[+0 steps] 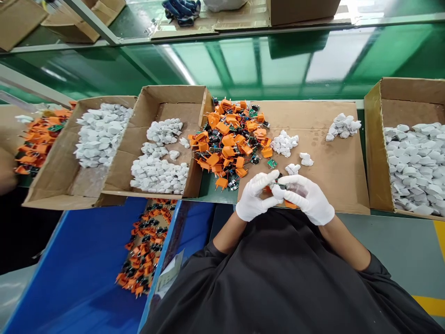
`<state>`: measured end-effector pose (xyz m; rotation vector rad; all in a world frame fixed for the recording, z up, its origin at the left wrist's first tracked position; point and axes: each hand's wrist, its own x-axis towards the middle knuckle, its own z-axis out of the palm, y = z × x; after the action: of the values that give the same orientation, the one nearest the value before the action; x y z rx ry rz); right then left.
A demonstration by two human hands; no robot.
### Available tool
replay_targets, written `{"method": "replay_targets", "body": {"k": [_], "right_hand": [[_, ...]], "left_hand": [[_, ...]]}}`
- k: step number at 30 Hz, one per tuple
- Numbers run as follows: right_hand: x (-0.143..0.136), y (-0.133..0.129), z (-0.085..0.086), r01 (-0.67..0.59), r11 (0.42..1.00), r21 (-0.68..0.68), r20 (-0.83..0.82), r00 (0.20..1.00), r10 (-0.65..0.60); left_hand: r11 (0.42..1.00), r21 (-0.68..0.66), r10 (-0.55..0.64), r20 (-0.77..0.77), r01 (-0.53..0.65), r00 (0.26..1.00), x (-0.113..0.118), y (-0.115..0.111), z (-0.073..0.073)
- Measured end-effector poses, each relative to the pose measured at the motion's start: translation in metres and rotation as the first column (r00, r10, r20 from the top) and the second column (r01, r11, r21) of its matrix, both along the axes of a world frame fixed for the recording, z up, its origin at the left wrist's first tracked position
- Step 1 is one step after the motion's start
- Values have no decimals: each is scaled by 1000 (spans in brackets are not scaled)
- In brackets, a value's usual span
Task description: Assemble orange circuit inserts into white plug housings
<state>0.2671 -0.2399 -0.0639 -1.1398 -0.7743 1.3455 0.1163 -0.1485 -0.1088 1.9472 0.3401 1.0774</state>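
My left hand [256, 198] and my right hand [308, 197], both in white gloves, meet over the front edge of a cardboard sheet [333, 176]. A small circuit board [282, 186] with dark parts shows between my fingertips, pinched by my right hand. My left fingers are closed around the same spot; what they grip is mostly hidden. A bit of orange plastic [290, 204] peeks out below my right fingers. Just beyond my hands lie small white pieces [293, 169] and a loose green circuit board [272, 163]. To their left is a heap of orange plug housings [227, 139] with wired boards.
Cardboard boxes of white pieces stand at left [200, 99] and right [373, 139]. More white pieces [343, 126] lie on the sheet. A blue bin [86, 260] below left holds orange plugs. Gloves [181, 9] rest on the shelf above. Another person's arm [6, 171] is blurred at far left.
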Motion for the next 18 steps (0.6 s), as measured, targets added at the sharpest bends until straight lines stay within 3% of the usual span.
{"method": "replay_targets", "body": {"k": [3,5,8,12,18], "right_hand": [[1,-3,-5,76,994,80,164,983,-88],[3,-4,-8,97,979,179,347,925,-155],[5,-4,-13,33,937,347,544,807,-229],[6,-3,-15,-38,907,420,568,790,-230],[6,-4,-15,3,945,327,517,836,-182]], "left_hand": [[988,-116,-108,-39,103,993,-4,1,0],[962,-230,-163,-49,148,985,-5,1,0],[934,-343,-115,-37,96,993,-3,-1,-2],[919,-382,-84,46,95,995,2,-3,-6],[933,-343,-99,51,110,994,2,-2,-3]]}}
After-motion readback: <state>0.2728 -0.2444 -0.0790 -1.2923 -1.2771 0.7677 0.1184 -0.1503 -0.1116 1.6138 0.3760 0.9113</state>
